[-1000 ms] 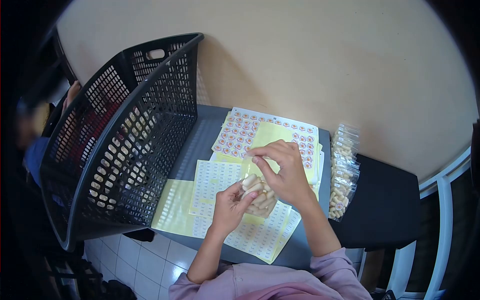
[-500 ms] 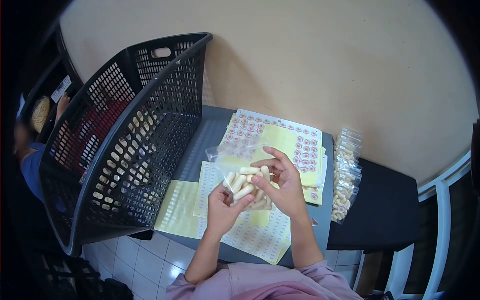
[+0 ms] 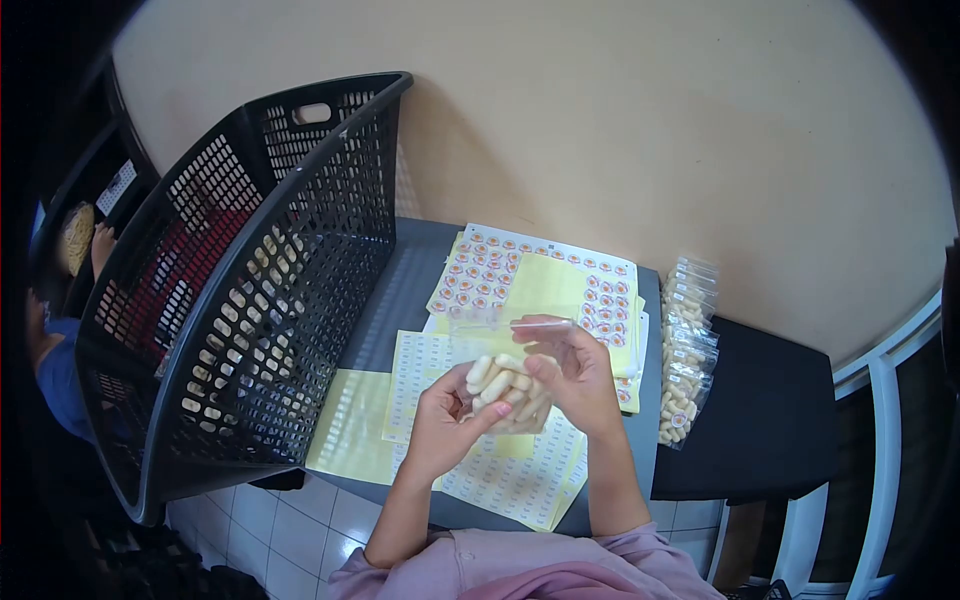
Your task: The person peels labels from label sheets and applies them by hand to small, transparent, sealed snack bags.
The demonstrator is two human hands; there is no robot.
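Observation:
A clear plastic bag (image 3: 512, 392) filled with several pale, finger-shaped pieces is held over the table between both hands. My left hand (image 3: 445, 425) wraps round the bag's lower left side, its thumb pressed on the front. My right hand (image 3: 578, 375) grips the upper right side, with the thumb on the bag and the fingers behind its top. The bag's clear upper part lies away from me. Beneath and beyond it are sticker sheets (image 3: 480, 268) with round orange designs, a yellow backing sheet (image 3: 545, 285) and sheets of small printed labels (image 3: 505, 485).
A large black perforated basket (image 3: 290, 210) stands tilted at the left of the grey table (image 3: 425, 250). A row of filled bags (image 3: 688, 350) lies along the right edge, beside a black surface (image 3: 760, 420). Another person's arm and blue clothing (image 3: 62, 370) show at far left.
Both hands have turned the bag, and its top now tips away and lower. My right fingers have closed in from a spread position. The view has shifted slightly.

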